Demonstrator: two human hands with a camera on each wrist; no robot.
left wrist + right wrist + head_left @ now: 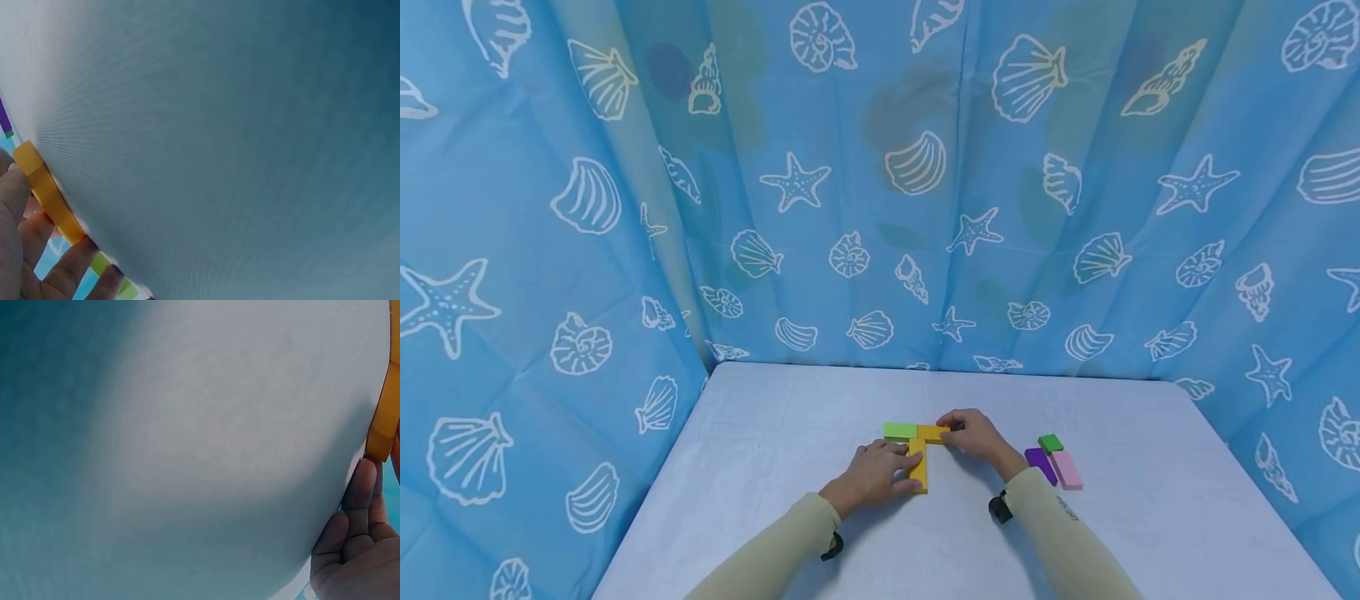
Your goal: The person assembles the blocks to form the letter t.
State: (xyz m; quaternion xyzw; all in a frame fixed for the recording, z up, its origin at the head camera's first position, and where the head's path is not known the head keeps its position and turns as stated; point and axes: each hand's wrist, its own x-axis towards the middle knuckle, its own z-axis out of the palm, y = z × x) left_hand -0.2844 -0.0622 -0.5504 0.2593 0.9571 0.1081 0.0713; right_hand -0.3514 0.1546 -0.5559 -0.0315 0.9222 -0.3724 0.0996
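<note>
Two orange-yellow blocks and a light green block (900,431) lie together on the white table in a T shape. The upright of the T is the lengthwise orange block (919,475). My left hand (872,473) spans its left side, thumb near the close end and a fingertip farther up; in the left wrist view its other fingers (70,265) are spread beside the blocks. At the right end of the crosswise orange block (929,433), my right hand (973,433) pinches with thumb and index finger. The right wrist view shows its lower fingers (361,484) close to the tabletop.
To the right of my right hand, a dark green block (1050,443), a purple block (1039,463) and a pink block (1067,471) lie grouped on the table (760,467). A blue curtain (865,208) with white shell prints hangs behind and along both sides.
</note>
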